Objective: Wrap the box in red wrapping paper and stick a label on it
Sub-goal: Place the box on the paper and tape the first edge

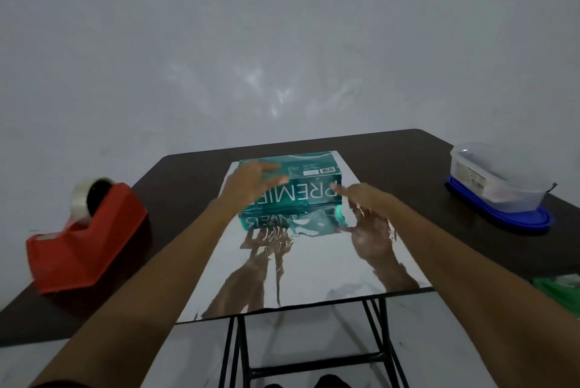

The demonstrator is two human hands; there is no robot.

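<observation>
Item: teal rectangular cardboard box (309, 196), flat at the far end of a mirror-silver wrapping paper sheet (314, 268) on the dark brown surface (392, 161).
Left hand (251, 182): fingers flat on the box top, gripping nothing.
Right hand (361, 196): spread, empty, beside the box.
Risks: the slick sheet may slide or crease; the far flap may come up short.

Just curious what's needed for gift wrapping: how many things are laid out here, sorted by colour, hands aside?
Red: 1, tape dispenser
Teal: 1, box
Silver: 1, sheet under the box
Clear on a blue lid: 1, tub
Green: 1, item cut off at the right edge
Total: 5
</observation>
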